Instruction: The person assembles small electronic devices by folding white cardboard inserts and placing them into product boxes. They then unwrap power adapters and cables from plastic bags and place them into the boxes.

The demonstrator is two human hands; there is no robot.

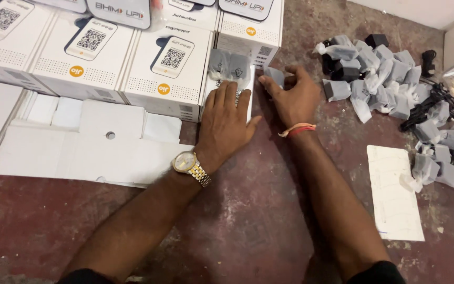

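Note:
My left hand (pixel 226 122), with a wristwatch on its wrist, lies flat on top of a small white box (pixel 250 90) that holds a grey bagged adapter (pixel 229 65) in its open top. My right hand (pixel 290 96), with a red thread band on the wrist, presses against the box's right side and pinches a second grey bagged adapter (pixel 274 75) with its fingertips. Both hands rest on a worn reddish floor (pixel 248 210).
Rows of white printed boxes (pixel 88 50) stand at the upper left. Flattened white carton blanks (pixel 90 147) lie at the left. A heap of bagged grey adapters (pixel 374 79) and black cables (pixel 426 105) fills the right, with a white paper sheet (pixel 395 194) below.

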